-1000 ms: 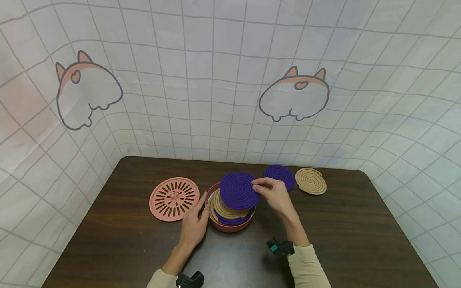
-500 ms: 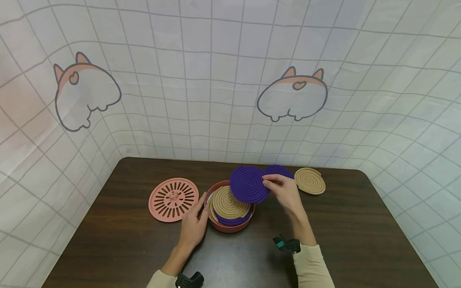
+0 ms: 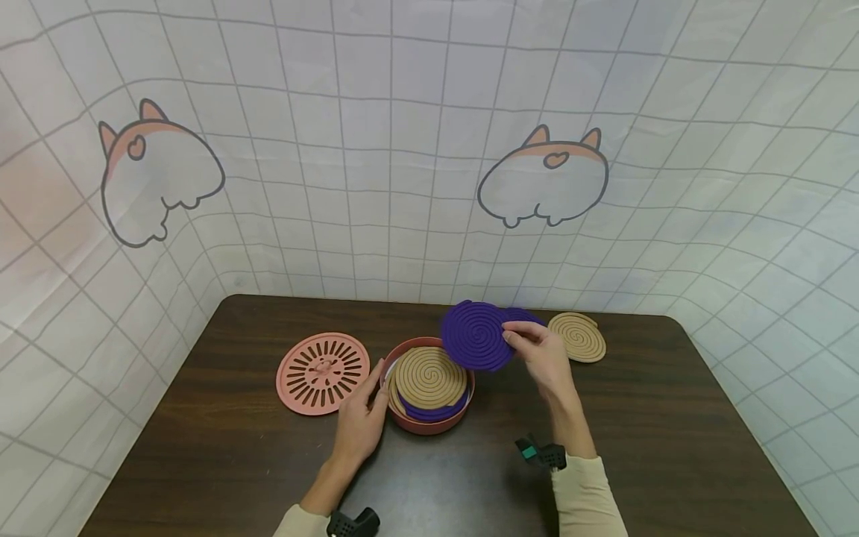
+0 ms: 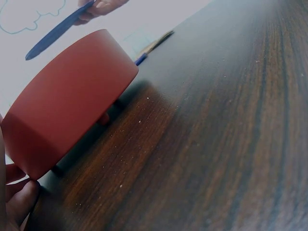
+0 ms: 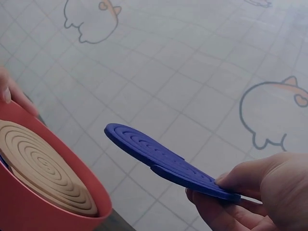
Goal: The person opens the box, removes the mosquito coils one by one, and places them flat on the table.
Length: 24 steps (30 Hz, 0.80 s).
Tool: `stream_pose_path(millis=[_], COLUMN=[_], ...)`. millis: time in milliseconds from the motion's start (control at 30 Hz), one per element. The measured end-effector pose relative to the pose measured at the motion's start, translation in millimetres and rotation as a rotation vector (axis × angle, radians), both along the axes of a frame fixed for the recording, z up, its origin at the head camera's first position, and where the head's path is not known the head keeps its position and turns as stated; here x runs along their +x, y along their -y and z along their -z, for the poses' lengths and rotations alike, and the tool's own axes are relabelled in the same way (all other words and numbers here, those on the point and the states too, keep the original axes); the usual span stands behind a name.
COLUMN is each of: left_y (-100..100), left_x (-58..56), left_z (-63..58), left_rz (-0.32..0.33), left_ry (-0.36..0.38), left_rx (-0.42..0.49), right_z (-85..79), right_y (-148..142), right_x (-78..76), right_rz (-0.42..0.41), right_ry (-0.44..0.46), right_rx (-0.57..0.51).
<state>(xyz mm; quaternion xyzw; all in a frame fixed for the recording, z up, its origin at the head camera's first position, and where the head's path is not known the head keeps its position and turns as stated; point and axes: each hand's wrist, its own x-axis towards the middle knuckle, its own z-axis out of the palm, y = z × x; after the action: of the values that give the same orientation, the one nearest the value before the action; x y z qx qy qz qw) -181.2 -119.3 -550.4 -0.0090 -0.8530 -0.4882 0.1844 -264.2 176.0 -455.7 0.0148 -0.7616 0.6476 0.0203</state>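
Your dark brown wood-grain tabletop carries a brick-red round bowl, which holds a tan spiral-patterned coaster uppermost in a stack. To the bowl's left lies a pink round slotted disc. A purple spiral-patterned coaster is above the tabletop, pinched between your right hand's thumb and fingers. Your left hand rests extended fingers against the bowl's left wall.

Both our arms extend fwd from the bottom edge: L forearm angled up & rightward, R forearm up & leftward. Our L hand has fingers approx. straight, thumb apart. Our R hand is raised, farther fwd, pinching w/ thumb on top, fingers curled underneath.
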Motion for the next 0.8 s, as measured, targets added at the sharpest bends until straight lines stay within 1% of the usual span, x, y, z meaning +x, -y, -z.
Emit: stream_pose_path(millis=[200,467,633,800], left_y=[0.3,-1.0,-1.7,-0.7], left_x=[-0.2,-0.6,-1.9,-0.5], left_z=[-0.2,-1.2,0.4,1.2], left_rz=[0.002,-0.006,-0.007,-0.014], left_ry=[-0.013,-0.014,-0.023,-0.036], left_rx=[-0.002,0.001,0.0,0.0], right_z=[1.7,-0.4,-2.7,-2.7], right_y=[-8.5,-15.0,-16.8,-22.4], right_x=[-2.9,-3.8,-3.7,-2.5], right_rz=[0.039,0.092,0.141,0.197], right_ry=[-0.028,-0.067,-0.077,-0.08], right_rx=[-0.017,-0.029,-0.037,-0.037])
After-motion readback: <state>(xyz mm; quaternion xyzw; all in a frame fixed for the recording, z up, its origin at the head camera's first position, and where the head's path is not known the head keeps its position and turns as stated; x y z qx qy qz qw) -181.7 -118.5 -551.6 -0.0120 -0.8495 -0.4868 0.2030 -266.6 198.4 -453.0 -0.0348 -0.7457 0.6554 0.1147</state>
